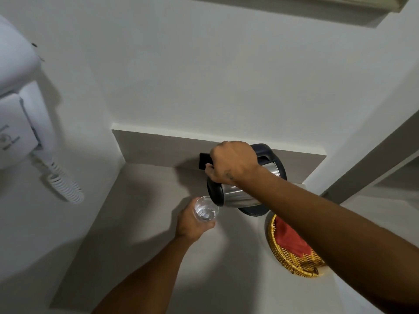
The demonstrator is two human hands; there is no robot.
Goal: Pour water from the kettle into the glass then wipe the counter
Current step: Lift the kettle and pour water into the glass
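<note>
No legible text anywhere. Wall hair dryer unit (13,123) has faint markings & a round logo, too blurry to read.

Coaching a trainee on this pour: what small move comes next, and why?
Probably keep the kettle tilted a little longer: its lip sits over the glass in the left hand, which looks only partly filled. The right hand grips the handle.
</note>
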